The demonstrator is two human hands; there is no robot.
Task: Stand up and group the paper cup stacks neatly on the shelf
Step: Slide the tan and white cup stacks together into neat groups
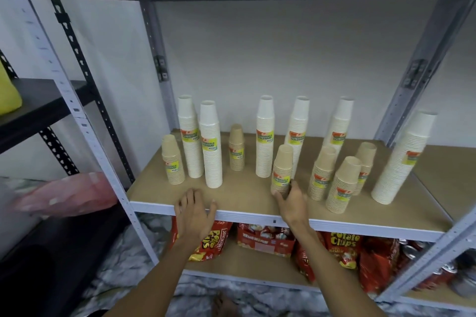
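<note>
All the paper cup stacks stand upright on the wooden shelf [247, 194], though scattered. Six tall white stacks line the far side: two touching at the left [199, 140], three spaced along the middle [264, 136], one leaning at the far right [401, 159]. Six short brown stacks sit among them, one at the left end [173, 161], one between the white ones [236, 148], and a loose cluster of three to the right [343, 185]. The right hand [292, 199] has its grip clamped round the base of the nearest brown stack [282, 170], thumb on one side, fingers [277, 194] on the other. The left hand [194, 210] lies flat on the shelf's near edge, grip apart, holding nothing. Red snack bags [340, 247] fill the shelf below.
</note>
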